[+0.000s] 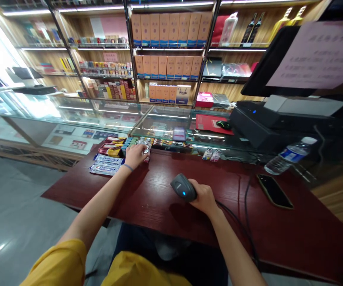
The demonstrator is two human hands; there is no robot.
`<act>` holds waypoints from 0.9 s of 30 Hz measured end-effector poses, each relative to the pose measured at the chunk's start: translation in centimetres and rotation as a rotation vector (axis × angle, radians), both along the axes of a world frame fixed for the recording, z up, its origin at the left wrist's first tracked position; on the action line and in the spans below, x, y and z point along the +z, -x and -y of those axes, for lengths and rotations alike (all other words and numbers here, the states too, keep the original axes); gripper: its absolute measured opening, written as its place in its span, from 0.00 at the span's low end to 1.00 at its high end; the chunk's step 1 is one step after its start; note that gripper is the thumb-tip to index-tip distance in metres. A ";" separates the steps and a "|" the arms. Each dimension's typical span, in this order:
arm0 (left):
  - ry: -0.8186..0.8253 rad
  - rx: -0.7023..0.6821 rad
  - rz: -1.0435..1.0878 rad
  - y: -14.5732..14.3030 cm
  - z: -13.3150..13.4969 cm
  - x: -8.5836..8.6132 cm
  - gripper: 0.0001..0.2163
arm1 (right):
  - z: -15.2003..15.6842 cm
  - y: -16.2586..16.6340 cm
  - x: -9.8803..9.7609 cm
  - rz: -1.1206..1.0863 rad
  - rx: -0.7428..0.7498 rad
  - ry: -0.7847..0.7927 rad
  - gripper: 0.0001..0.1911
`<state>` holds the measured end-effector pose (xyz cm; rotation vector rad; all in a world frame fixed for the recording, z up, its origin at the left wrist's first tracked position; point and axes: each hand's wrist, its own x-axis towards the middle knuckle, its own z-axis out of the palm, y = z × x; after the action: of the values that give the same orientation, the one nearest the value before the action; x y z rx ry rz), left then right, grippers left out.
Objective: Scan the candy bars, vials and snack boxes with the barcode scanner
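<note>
My right hand (203, 196) is wrapped around the handle of a dark grey barcode scanner (184, 188), held above the dark red table with a blue light showing on it. Farther off on the left, my left hand (134, 156) has its fingers closed around a small silver-capped bottle (146, 152) at the near end of a cluster of similar bottles (141, 140). Beside that cluster lie stacked red and yellow packets (111, 147). Nearer to me are blue and silver long packets (106, 165). Two more small bottles (211, 154) stand apart near the table's far edge.
A capped water bottle (290, 156) and a phone (274, 190) are on the right of the table (159, 206). The scanner's cable (237, 218) trails to the right. Behind stands a glass display counter (165, 119) with a monitor (272, 59), a red mat (209, 124) and a mouse (223, 124).
</note>
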<state>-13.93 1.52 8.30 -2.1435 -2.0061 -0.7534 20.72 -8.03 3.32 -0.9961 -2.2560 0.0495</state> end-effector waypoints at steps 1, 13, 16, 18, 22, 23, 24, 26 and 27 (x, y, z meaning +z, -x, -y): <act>0.010 0.004 -0.015 -0.1 -0.1 -0.2 0.11 | 0.0 0.0 0.0 -0.003 -0.001 -0.001 0.23; -0.019 0.072 -0.090 0.0 -0.1 -1.6 0.14 | -0.1 0.0 -0.1 -0.002 -0.019 -0.001 0.25; -0.040 0.071 -0.093 0.1 0.0 -1.8 0.15 | -0.1 0.0 -0.2 -0.004 -0.014 -0.005 0.24; -0.040 0.057 -0.071 0.2 0.2 -2.0 0.15 | 0.0 0.0 -0.1 -0.014 -0.014 -0.005 0.23; -0.078 0.056 -0.005 0.0 0.6 -2.3 0.17 | -0.1 -0.7 0.1 -0.047 -0.052 0.000 0.24; -0.105 0.066 0.012 -0.2 0.7 -2.3 0.18 | -0.1 -1.1 0.2 -0.053 -0.072 0.002 0.24; -0.137 0.074 0.030 -0.5 0.7 -2.3 0.19 | -0.2 -1.5 0.4 -0.056 -0.096 0.002 0.24; -0.199 0.061 0.071 -1.6 0.6 -2.2 0.19 | -0.3 -2.6 0.8 -0.057 -0.158 -0.007 0.23; -0.225 0.029 0.092 -2.4 0.5 -2.1 0.19 | -0.4 -3.2 1.1 -0.057 -0.191 -0.012 0.22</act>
<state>-11.51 1.04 6.21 -1.9830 -1.8864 -1.0367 23.92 -7.62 4.40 -1.1840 -2.0977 -0.0181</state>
